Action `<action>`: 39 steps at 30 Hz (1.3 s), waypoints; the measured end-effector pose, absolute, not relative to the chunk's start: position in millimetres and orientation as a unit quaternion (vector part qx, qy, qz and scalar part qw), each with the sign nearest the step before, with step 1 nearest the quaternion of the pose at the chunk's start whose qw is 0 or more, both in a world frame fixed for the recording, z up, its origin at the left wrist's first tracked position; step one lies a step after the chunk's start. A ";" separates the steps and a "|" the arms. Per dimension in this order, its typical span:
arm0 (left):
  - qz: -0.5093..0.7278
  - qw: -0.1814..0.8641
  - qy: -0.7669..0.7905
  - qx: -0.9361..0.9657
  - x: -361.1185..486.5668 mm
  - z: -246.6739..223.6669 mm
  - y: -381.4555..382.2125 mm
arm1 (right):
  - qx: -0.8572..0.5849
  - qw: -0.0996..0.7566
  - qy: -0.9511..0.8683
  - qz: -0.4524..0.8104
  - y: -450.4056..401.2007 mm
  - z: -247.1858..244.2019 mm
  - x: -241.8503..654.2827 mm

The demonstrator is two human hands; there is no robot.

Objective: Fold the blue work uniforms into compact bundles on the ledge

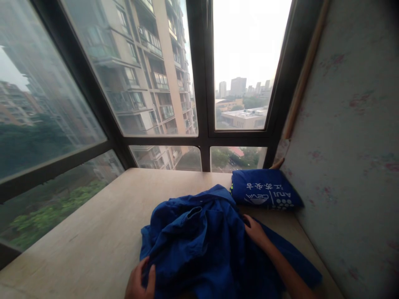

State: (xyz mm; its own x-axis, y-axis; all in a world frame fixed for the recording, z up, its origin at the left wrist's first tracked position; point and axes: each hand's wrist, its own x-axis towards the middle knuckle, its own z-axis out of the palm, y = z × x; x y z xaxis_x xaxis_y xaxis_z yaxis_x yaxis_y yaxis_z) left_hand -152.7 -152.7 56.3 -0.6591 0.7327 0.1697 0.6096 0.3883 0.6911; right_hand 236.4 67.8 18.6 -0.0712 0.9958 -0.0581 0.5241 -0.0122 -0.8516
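Observation:
A blue work jacket [218,249] lies crumpled over the pale ledge, its collar towards the window and a sleeve stretched out to the right. My left hand [140,280] is at the jacket's near left edge, thumb and fingers closed around the cloth. On the right side of the jacket, my right hand [256,232] grips the fabric near the shoulder; its fingertips are partly hidden in the folds. Just beyond that hand lies a folded blue garment [264,189] with white lettering and a bit of yellow-green trim at its left edge.
The pale stone ledge [90,220] reaches to dark window frames [204,104] at the front and left. A wall with flowered paper [349,158] bounds the right side. Tall buildings and trees show through the glass.

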 end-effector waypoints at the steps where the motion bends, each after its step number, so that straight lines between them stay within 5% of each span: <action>1: 0.374 0.030 0.809 0.452 -145.6 65.3 -138.2 | -0.587 0.298 -0.649 0.382 63.7 19.8 230.0; 6: 0.315 -0.047 0.754 0.574 -111.0 93.3 -74.7 | -0.523 0.282 -0.701 0.396 50.2 31.2 219.6; 13: 0.198 0.126 0.756 0.611 -91.5 87.4 -38.9 | -0.548 0.260 -0.695 0.385 34.4 21.5 224.5; 18: 0.250 0.181 0.689 0.656 -87.3 80.6 -67.9 | -0.549 0.228 -0.690 0.412 18.5 13.1 227.9; 23: 0.309 0.099 0.716 0.618 -109.5 84.7 -94.3 | -0.551 0.204 -0.719 0.373 30.6 19.0 244.9; 28: 0.246 0.028 0.738 0.628 -102.2 94.8 -64.1 | -0.605 0.270 -0.716 0.220 73.7 50.5 232.6; 35: 0.101 0.267 0.685 0.670 -67.9 83.9 -42.9 | -0.592 0.104 -0.797 0.057 107.1 93.5 180.3; 39: 0.104 0.272 0.646 0.706 -78.9 61.8 -69.7 | -0.588 0.075 -0.803 0.054 116.3 94.4 164.1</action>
